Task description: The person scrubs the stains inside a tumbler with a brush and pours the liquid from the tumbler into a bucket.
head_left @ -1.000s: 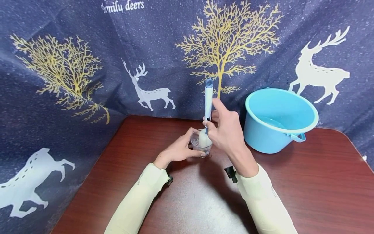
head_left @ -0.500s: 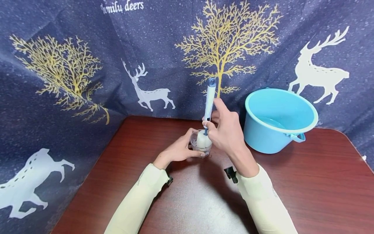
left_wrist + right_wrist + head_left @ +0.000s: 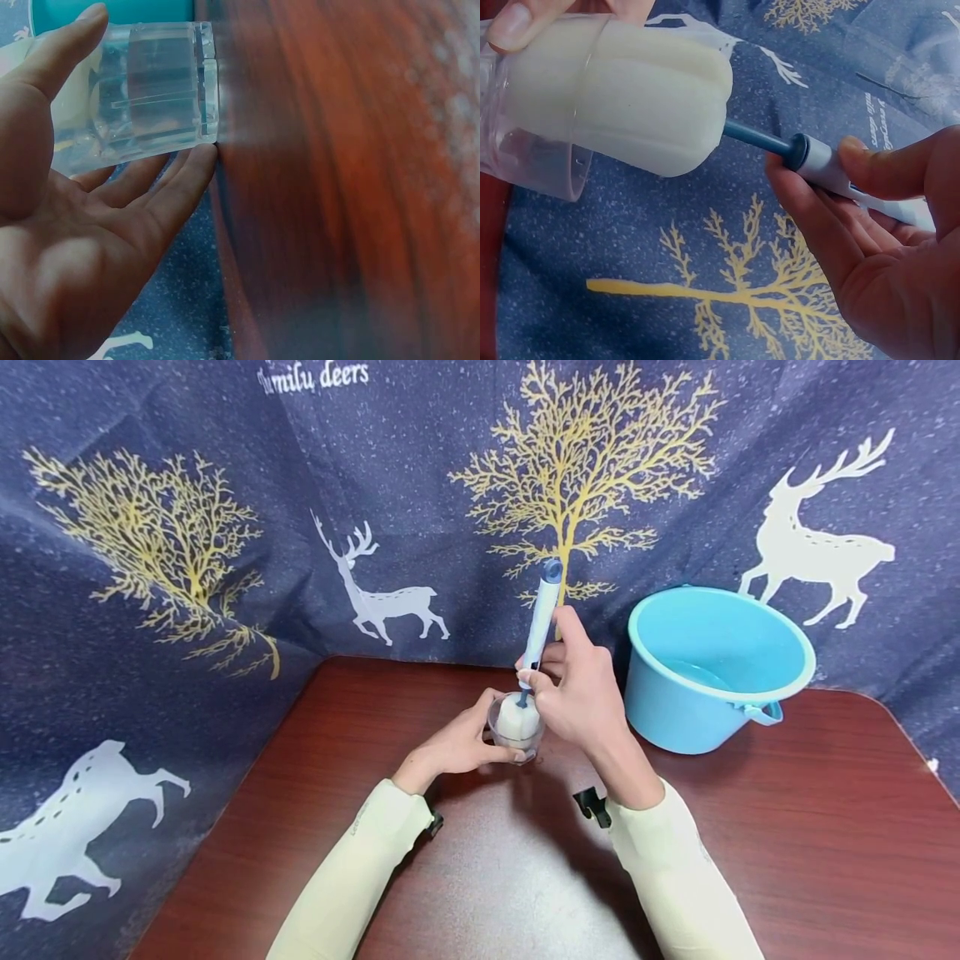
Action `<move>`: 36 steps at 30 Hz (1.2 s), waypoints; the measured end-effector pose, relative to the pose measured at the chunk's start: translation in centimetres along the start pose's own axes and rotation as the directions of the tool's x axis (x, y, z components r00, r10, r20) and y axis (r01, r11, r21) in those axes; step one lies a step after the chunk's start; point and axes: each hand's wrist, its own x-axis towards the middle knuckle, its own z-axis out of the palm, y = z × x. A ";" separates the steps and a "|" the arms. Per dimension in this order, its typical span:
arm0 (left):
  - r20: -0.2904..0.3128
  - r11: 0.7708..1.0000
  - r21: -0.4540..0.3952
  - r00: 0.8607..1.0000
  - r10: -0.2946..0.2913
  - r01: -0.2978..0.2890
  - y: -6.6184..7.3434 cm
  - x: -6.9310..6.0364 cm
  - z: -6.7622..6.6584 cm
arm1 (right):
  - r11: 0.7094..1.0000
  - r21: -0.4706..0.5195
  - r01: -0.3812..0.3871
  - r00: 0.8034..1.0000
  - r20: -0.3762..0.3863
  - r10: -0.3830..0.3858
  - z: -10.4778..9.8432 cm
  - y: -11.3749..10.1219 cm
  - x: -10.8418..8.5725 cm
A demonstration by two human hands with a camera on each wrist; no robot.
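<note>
My left hand [image 3: 467, 737] holds a clear cup [image 3: 161, 82] standing on the table, thumb on the near side and fingers curving round the far side. In my right hand [image 3: 588, 697] is a sponge cup brush, its pale handle [image 3: 542, 618] pinched low down between thumb and fingers. The handle leans to the right at its top, which ends in a dark blue hanging loop. A blue stem [image 3: 757, 137] joins it to the white sponge head [image 3: 645, 94]. That head sits partly inside the cup's mouth, with its upper part above the rim in the right wrist view.
A light blue bucket [image 3: 690, 718] stands on the table to the right of my right hand, its handle hanging at the front. The reddish-brown wooden table [image 3: 495, 877] meets a dark blue cloth [image 3: 420, 460] printed with deer and trees at the back.
The brush handle's top has tipped to the right, while the sponge head has shifted left within the cup. My left hand and the cup have stayed in place.
</note>
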 end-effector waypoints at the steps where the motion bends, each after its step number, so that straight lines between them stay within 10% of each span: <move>1: -0.001 1.000 0.001 1.000 0.001 -0.001 0.0 0.0 0.0 | 1.000 0.004 -0.001 1.000 0.000 0.001 0.0 0.1 0.0; 36: -0.025 0.992 0.125 1.000 -0.011 0.014 0.2 -0.1 -0.2 | 0.992 0.124 -0.003 0.997 -0.071 0.012 1.0 2.5 0.8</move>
